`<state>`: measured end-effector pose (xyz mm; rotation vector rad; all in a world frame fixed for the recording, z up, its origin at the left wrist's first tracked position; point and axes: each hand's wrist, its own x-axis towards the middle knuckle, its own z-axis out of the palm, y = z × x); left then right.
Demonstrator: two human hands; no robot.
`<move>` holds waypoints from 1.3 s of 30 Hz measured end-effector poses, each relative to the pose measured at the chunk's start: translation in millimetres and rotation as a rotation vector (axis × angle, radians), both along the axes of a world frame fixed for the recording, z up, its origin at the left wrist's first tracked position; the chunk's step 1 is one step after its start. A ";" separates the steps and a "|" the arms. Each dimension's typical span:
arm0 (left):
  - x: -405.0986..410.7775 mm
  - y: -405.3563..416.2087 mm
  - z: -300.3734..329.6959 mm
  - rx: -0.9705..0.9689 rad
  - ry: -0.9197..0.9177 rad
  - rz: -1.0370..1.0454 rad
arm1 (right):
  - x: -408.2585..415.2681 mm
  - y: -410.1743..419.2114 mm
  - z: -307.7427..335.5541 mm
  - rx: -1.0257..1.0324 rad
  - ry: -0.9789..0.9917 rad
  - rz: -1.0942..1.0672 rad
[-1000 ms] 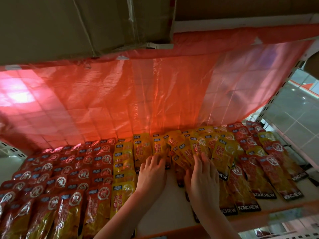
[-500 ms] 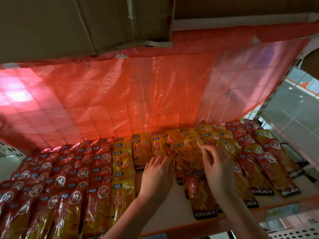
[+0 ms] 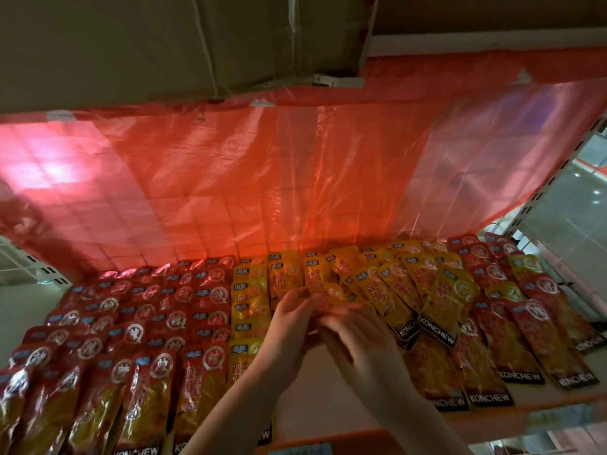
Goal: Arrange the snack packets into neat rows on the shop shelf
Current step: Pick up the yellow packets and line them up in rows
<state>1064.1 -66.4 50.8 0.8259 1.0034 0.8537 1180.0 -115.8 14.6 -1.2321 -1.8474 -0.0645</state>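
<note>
the left hand (image 3: pixel 295 318) and right hand (image 3: pixel 358 336) meet over the bare middle of the shelf (image 3: pixel 315 385), both seemingly pinching one yellow packet (image 3: pixel 323 292); motion blur hides the grip, so that is likely rather than sure. the loose fan of yellow packets (image 3: pixel 423 290) lies just right of and beyond the hands, long axes slanting front-to-back, nearer the right hand. counted roughly: about eight fanned yellow packets, one tidy yellow column (image 3: pixel 248 310), many red packets (image 3: pixel 138 326) in rows at left.
</note>
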 end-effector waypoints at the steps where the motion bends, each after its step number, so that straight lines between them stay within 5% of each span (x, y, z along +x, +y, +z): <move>1: -5.0 1.2 -2.4 -0.002 0.001 0.033 | -3.1 -0.3 -2.3 -0.034 -0.038 0.023; 15: -59.8 17.6 -9.4 0.158 0.157 0.057 | -30.3 36.9 -23.2 0.020 -0.193 -0.123; 26: -83.7 36.4 -28.4 0.662 0.906 -0.025 | -44.2 41.9 -38.3 -0.083 -0.298 -0.174; 39: -87.2 26.9 -42.2 0.820 0.915 -0.031 | -41.9 41.7 -55.8 -0.339 -0.335 -0.084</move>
